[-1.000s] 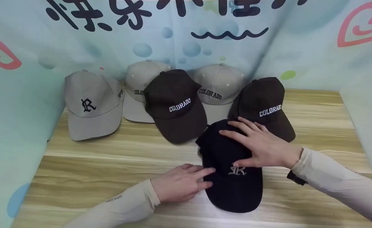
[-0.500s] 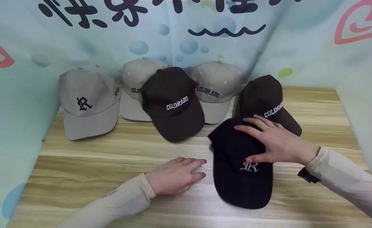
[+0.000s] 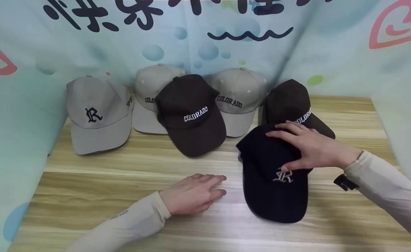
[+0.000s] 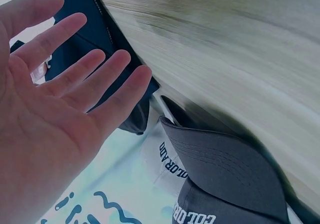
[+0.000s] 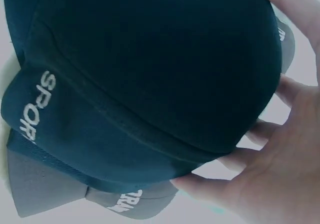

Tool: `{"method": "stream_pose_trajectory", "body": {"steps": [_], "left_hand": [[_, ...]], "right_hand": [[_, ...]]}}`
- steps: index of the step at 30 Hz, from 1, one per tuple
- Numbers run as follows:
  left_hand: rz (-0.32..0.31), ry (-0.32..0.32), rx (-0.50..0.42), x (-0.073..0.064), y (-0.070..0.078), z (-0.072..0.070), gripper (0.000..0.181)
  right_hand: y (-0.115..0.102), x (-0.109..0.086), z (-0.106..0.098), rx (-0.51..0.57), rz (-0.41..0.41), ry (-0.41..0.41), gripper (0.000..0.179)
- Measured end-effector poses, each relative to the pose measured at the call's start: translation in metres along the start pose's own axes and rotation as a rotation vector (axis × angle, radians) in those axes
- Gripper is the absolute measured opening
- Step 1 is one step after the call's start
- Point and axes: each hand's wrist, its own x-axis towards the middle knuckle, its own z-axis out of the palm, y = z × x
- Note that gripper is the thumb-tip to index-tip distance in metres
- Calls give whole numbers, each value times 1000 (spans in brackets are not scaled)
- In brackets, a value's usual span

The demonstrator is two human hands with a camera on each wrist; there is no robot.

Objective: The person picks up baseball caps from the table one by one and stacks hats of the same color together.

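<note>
A strip of bare table point(image 3: 234, 199) lies between the left hand point(image 3: 193, 194) and the navy cap point(image 3: 275, 199), lower centre of the head view — a way through; above it, a row of caps point(image 3: 198, 136) blocks the middle from left to right.

Head view: the right hand point(image 3: 314, 147) covered part of the navy cap point(image 3: 273, 196) and, with it, obscured part of the rightmost brown cap point(image 3: 286, 96). The central brown cap point(image 3: 196, 138) hid the later letters on a grey cap point(image 3: 154, 82) behind it. The upper edge cropped large characters point(image 3: 142, 9) on the backdrop point(image 3: 121, 52); print point(image 3: 119, 214) on the left sleeve point(image 3: 139, 222) was illegible.
</note>
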Motion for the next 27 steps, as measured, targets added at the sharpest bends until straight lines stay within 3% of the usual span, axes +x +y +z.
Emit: {"method": "stream_pose_trajectory", "body": {"steps": [6,11,17,21,27], "left_hand": [[-35,-22,-35,-3,-3,-1,32],[-58,-33,-39,-6,-5,-1,33],[-72,-38,-32,-9,-6,-2,32],[-76,-40,-30,-11,-6,-1,32],[-83,-44,-9,-8,-8,-3,30]], "right_hand": [[15,8,-24,104,-31,30,52],[45,22,-47,4,-5,61,35],[69,51,-52,-152,81,-49,42],[72,72,-49,-213,120,-128,54],[71,99,-50,-281,175,-186,58]]}}
